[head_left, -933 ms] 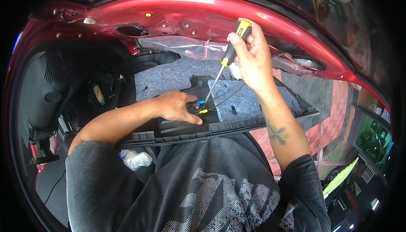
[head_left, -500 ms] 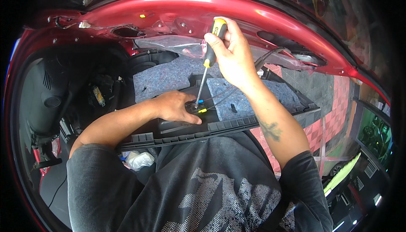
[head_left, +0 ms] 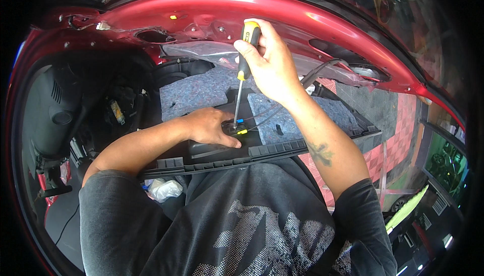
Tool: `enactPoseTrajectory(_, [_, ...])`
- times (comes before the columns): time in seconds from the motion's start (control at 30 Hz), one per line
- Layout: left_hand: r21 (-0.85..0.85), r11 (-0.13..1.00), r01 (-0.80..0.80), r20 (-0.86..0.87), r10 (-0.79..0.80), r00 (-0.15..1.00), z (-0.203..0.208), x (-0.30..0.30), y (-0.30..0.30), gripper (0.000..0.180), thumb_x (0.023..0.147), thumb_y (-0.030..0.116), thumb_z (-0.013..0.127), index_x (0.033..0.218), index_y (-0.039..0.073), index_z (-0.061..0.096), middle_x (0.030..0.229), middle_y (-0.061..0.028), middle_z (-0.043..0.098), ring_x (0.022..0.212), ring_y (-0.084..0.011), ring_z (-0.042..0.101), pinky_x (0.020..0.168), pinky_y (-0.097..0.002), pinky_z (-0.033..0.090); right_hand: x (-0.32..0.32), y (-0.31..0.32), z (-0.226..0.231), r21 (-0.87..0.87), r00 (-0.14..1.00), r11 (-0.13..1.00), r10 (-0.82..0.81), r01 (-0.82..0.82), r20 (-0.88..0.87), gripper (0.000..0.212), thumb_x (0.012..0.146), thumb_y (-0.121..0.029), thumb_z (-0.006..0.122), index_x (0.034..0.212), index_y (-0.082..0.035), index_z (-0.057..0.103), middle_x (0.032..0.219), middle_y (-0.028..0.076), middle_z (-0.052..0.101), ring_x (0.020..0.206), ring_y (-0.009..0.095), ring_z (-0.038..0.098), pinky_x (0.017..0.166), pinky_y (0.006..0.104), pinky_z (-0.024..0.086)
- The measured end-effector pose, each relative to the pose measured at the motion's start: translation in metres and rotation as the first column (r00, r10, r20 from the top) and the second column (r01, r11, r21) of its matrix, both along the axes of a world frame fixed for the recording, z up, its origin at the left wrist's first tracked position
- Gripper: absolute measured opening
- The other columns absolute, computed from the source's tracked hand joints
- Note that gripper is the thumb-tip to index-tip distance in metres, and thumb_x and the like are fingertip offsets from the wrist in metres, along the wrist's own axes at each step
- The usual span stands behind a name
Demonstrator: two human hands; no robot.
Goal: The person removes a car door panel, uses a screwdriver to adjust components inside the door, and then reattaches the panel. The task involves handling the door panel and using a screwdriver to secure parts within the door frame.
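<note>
One screwdriver [head_left: 241, 76] stands gripped between the right fingers [head_left: 267, 27].

black trim panel [head_left: 277, 148], two speckled blue felt pads [head_left: 297, 120] on it, thin cables [head_left: 263, 121] passing over the right pad

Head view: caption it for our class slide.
Right hand holds a screwdriver; left hand rests on a black panel.

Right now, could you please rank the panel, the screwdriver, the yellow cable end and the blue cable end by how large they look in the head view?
1. Panel
2. Screwdriver
3. Yellow cable end and blue cable end: too alike to rank.
</note>
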State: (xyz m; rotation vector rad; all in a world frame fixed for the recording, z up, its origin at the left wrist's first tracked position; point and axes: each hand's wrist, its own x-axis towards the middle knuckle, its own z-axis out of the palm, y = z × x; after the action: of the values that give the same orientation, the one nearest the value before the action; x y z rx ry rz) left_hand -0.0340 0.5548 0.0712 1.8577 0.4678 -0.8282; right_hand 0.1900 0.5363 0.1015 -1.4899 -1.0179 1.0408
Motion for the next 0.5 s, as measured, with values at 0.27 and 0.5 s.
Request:
enactPoseTrajectory(0.27, [0.024,1.000,0.008,-0.027,-0.007,1.000,0.001,0.001,-0.002,0.101,0.083,0.075,0.082,0.154,0.005,0.063,0.132,-0.0310,0.075,0.128,-0.0462,0.069,0.116,-0.0515,0.052,-0.009,0.008,0.006,-0.054,0.999,0.998,0.038,-0.037,0.006,0.047,0.111,-0.030,0.069,0.146,-0.005,0.053,0.094,0.012,0.072,0.070,0.020,0.074,0.061,0.0383,0.059])
enactPoseTrajectory(0.5, [0.014,1.000,0.011,-0.042,-0.010,0.999,0.007,0.003,0.001,0.105,0.081,0.078,0.080,0.148,-0.002,0.065,0.124,-0.0329,0.076,0.123,-0.0465,0.071,0.112,-0.0511,0.054,-0.004,0.029,-0.011,-0.082,0.960,0.993,0.054,-0.079,-0.274,0.041,0.111,-0.029,0.070,0.134,0.002,0.058,0.101,0.013,0.075,0.094,0.019,0.077,0.077,0.0360,0.061])
